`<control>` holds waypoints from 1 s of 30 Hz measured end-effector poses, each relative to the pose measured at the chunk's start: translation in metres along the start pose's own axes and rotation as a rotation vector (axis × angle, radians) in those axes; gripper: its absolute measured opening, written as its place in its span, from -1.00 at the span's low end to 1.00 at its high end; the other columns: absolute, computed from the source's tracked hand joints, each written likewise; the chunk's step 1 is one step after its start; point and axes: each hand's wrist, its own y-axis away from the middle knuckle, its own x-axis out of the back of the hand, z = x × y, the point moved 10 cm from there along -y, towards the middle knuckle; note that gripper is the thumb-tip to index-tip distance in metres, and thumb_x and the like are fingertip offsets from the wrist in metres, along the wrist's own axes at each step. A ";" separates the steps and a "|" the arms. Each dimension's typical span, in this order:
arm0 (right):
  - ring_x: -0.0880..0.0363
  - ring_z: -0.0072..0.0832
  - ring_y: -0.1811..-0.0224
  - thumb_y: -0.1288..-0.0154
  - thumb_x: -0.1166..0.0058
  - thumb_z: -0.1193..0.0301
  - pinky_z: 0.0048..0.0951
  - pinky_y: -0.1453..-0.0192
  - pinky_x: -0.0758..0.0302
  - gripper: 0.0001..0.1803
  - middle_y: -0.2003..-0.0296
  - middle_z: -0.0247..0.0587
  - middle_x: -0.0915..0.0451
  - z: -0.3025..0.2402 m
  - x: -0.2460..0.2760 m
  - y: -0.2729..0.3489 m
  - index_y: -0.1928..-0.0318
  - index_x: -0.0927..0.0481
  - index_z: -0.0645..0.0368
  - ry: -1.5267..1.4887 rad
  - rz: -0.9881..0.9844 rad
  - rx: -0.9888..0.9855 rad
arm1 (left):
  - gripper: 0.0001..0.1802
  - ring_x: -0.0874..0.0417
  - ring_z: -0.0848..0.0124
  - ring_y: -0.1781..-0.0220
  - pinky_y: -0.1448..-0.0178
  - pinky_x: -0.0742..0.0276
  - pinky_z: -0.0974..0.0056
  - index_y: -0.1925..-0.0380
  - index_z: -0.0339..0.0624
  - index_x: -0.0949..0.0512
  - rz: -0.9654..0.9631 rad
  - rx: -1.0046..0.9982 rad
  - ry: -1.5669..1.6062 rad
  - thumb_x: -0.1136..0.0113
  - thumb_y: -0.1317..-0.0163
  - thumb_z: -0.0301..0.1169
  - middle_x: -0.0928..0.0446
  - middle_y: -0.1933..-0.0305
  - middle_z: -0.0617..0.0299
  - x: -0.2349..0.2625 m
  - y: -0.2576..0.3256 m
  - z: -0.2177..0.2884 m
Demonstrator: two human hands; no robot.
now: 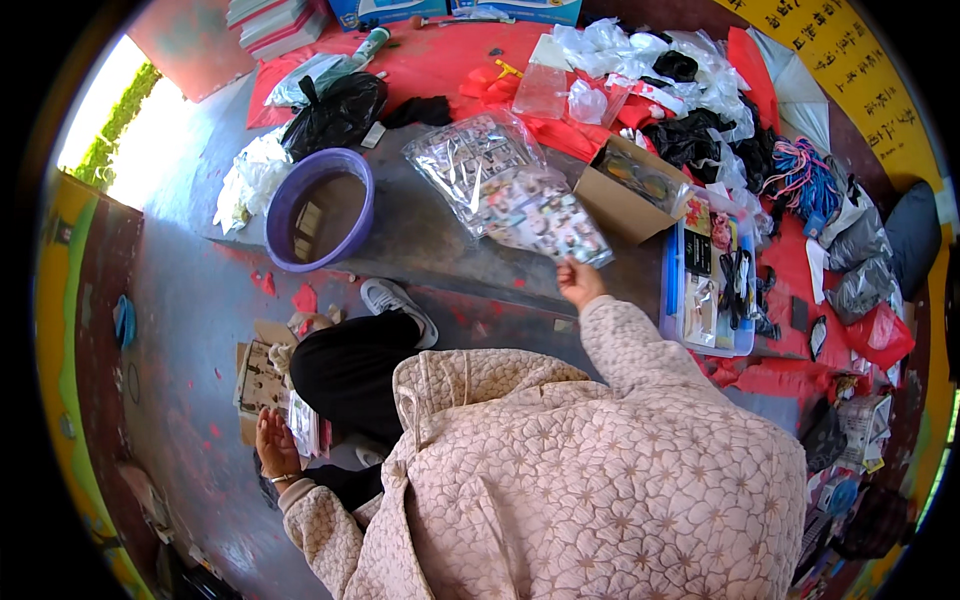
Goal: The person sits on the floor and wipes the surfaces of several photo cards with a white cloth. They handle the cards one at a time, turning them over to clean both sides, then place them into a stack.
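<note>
My right hand (580, 283) pinches the near corner of a clear plastic bag of small colourful printed pieces (545, 212). The bag lies slanted on the grey ledge, over part of another clear bag with dark patterned contents (465, 160). Low on the left, my left hand (277, 442) has its fingers stretched out and holds nothing that I can see. Beside it is an open cardboard box (248, 425) with a printed card sheet (262, 378) and a stack of flat packets (302, 422). Whether the hand touches the box I cannot tell.
A purple basin of murky water (362, 215) stands on the ledge, near a black plastic bag (335, 112). An open brown carton (625, 215) and a clear blue-edged bin (740, 340) of small goods sit to the right. Crumpled plastic bags (690, 75) cover the red cloth behind.
</note>
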 end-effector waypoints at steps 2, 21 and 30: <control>-0.25 -0.56 0.64 -0.21 0.05 0.47 -0.61 0.62 -0.23 -0.89 0.64 -0.31 -0.29 0.037 -0.011 -0.014 0.41 -0.35 0.21 0.068 -0.029 -0.022 | -0.67 -0.53 0.49 0.14 0.15 -0.49 0.48 0.02 -0.16 -0.39 0.004 0.005 0.010 0.05 -0.22 -0.35 -0.50 0.10 0.22 -0.001 0.001 -0.001; -0.29 -0.51 0.67 -0.28 0.16 0.42 -0.55 0.61 -0.26 -0.89 0.57 -0.21 -0.40 0.008 -0.064 -0.069 0.34 -0.34 0.21 0.053 -0.040 0.112 | -0.67 -0.51 0.47 0.13 0.17 -0.47 0.47 0.04 -0.15 -0.38 0.013 0.024 -0.094 -0.01 -0.20 -0.34 -0.50 0.11 0.21 0.005 0.010 -0.005; -0.37 -0.44 0.63 -0.30 0.14 0.35 -0.49 0.61 -0.30 -0.85 0.57 -0.23 -0.39 0.031 -0.152 -0.109 0.32 -0.33 0.18 0.138 -0.080 0.135 | -0.63 -0.50 0.42 0.16 0.14 -0.47 0.41 0.03 -0.15 -0.37 0.026 0.054 -0.174 -0.06 -0.15 -0.32 -0.48 0.11 0.21 -0.010 0.011 -0.010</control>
